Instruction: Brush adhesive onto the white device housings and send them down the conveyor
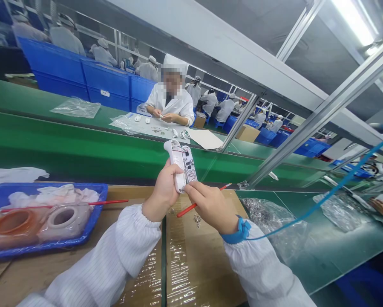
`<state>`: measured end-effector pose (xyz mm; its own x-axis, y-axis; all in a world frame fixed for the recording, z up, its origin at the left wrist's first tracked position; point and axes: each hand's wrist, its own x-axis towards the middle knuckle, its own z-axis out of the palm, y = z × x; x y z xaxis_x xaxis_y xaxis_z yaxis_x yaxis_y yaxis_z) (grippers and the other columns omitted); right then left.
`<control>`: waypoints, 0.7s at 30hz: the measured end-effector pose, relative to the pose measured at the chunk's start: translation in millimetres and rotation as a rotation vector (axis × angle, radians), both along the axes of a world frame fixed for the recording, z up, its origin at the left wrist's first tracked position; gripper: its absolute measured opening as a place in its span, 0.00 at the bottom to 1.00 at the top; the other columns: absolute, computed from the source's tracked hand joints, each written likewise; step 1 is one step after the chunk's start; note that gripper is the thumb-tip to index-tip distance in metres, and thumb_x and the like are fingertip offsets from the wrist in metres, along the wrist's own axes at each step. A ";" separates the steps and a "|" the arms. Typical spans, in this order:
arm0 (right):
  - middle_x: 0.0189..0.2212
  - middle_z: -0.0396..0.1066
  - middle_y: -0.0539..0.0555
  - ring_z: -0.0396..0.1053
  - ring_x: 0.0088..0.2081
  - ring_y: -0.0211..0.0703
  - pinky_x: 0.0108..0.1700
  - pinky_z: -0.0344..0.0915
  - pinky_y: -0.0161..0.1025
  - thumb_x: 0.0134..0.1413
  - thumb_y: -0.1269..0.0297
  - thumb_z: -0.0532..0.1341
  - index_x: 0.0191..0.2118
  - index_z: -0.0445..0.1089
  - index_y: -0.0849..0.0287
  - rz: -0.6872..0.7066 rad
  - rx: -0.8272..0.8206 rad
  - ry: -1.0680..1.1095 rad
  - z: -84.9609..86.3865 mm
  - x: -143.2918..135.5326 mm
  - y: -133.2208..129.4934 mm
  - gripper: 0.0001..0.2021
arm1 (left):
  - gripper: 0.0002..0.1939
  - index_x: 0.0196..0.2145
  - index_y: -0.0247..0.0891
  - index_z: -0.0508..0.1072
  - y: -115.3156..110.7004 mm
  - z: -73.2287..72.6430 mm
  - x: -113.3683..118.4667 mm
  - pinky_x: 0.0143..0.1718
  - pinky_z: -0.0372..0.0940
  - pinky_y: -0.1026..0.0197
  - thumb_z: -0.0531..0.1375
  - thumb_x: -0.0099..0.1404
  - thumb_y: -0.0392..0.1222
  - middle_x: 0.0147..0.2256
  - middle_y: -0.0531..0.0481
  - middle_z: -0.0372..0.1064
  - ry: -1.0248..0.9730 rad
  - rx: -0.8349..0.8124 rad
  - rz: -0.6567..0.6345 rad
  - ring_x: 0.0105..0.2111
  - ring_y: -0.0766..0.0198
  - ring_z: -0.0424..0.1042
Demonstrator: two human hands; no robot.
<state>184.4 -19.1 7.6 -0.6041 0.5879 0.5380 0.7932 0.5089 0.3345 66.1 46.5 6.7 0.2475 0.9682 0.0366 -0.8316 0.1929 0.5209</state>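
Head view: between the 2 hands, the white shell [176, 158] is held up, its long axis pointing away, far end tilted left. The left hand [164, 186] is clamped on it. Just right lies the circuit board [189, 163], nearer the right hand [210, 205], whose fingertips meet its lower end; whether they grip, I cannot tell. A red stick [187, 209] passes behind that hand.

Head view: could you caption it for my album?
Left hand holding an open white casing, right hand at the lower end of its circuit board, a co-worker opposite.
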 end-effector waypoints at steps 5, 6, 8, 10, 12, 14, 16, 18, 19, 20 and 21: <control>0.40 0.74 0.59 0.69 0.28 0.39 0.21 0.57 0.36 0.56 0.79 0.46 0.43 0.69 0.68 -0.038 0.110 -0.013 -13.4 -12.8 -3.3 0.16 | 0.32 0.49 0.40 0.65 2.1 -4.1 7.7 0.25 0.63 0.65 0.54 0.42 0.29 0.29 0.53 0.68 0.024 -0.045 0.111 0.25 0.65 0.67; 0.41 0.73 0.60 0.69 0.26 0.39 0.20 0.57 0.37 0.55 0.80 0.46 0.44 0.68 0.69 -0.068 0.123 -0.017 -15.8 -14.4 -3.4 0.17 | 0.31 0.48 0.40 0.64 3.3 -4.8 9.2 0.24 0.62 0.65 0.54 0.42 0.29 0.29 0.53 0.68 0.032 -0.057 0.134 0.24 0.66 0.66; 0.43 0.73 0.61 0.68 0.24 0.39 0.19 0.55 0.37 0.53 0.80 0.46 0.46 0.67 0.70 -0.124 0.112 -0.024 -18.9 -14.4 -2.2 0.18 | 0.30 0.47 0.40 0.64 5.6 -6.2 11.9 0.24 0.62 0.66 0.54 0.43 0.29 0.28 0.54 0.68 0.047 -0.074 0.152 0.23 0.66 0.66; 0.43 0.73 0.58 0.69 0.24 0.39 0.20 0.56 0.37 0.52 0.81 0.47 0.45 0.68 0.67 -0.141 0.061 -0.006 -19.6 -10.3 0.6 0.18 | 0.30 0.46 0.40 0.65 6.6 -7.4 14.0 0.25 0.63 0.65 0.54 0.42 0.29 0.29 0.53 0.68 0.060 -0.087 0.130 0.24 0.66 0.66; 0.40 0.74 0.54 0.70 0.28 0.38 0.23 0.58 0.35 0.52 0.82 0.48 0.43 0.68 0.62 -0.118 0.009 0.040 -19.2 -4.2 3.6 0.18 | 0.30 0.46 0.40 0.65 5.9 -8.5 15.2 0.26 0.64 0.64 0.54 0.42 0.29 0.31 0.51 0.69 0.057 -0.097 0.093 0.25 0.65 0.67; 0.38 0.74 0.53 0.70 0.31 0.37 0.26 0.60 0.33 0.52 0.82 0.48 0.41 0.68 0.60 -0.091 -0.011 0.093 -19.4 1.2 5.2 0.17 | 0.30 0.47 0.40 0.65 4.0 -9.2 16.0 0.25 0.63 0.64 0.54 0.42 0.29 0.31 0.51 0.69 0.045 -0.099 0.065 0.25 0.65 0.66; 0.38 0.73 0.53 0.70 0.32 0.37 0.27 0.60 0.32 0.53 0.82 0.47 0.40 0.68 0.60 -0.075 0.009 0.127 -20.9 4.5 5.0 0.17 | 0.30 0.46 0.40 0.65 2.0 -9.8 16.7 0.25 0.63 0.64 0.54 0.42 0.29 0.30 0.51 0.68 0.036 -0.092 0.060 0.24 0.65 0.66; 0.38 0.73 0.54 0.70 0.30 0.36 0.26 0.59 0.32 0.53 0.82 0.47 0.41 0.68 0.61 -0.055 0.045 0.134 -23.5 5.6 3.3 0.17 | 0.30 0.46 0.41 0.65 0.5 -10.3 17.4 0.26 0.63 0.64 0.54 0.42 0.30 0.32 0.51 0.69 0.035 -0.069 0.081 0.26 0.64 0.67; 0.38 0.73 0.54 0.69 0.30 0.36 0.25 0.58 0.33 0.53 0.82 0.47 0.41 0.67 0.62 -0.042 0.058 0.126 -25.0 5.5 2.2 0.17 | 0.30 0.46 0.41 0.65 0.0 -10.6 17.8 0.27 0.63 0.64 0.54 0.42 0.30 0.33 0.51 0.69 0.036 -0.054 0.098 0.27 0.64 0.67; 0.37 0.73 0.54 0.69 0.29 0.36 0.24 0.57 0.33 0.53 0.82 0.46 0.41 0.67 0.62 -0.029 0.066 0.113 -26.5 5.0 1.1 0.17 | 0.29 0.46 0.41 0.66 -0.6 -11.0 18.1 0.27 0.63 0.64 0.54 0.42 0.30 0.34 0.52 0.69 0.037 -0.042 0.116 0.28 0.64 0.68; 0.37 0.74 0.55 0.69 0.28 0.36 0.23 0.56 0.34 0.53 0.82 0.46 0.41 0.67 0.63 -0.019 0.067 0.101 -28.1 4.2 0.0 0.17 | 0.29 0.46 0.41 0.66 -1.1 -11.6 18.4 0.28 0.63 0.64 0.54 0.43 0.29 0.34 0.52 0.69 0.038 -0.033 0.134 0.29 0.64 0.68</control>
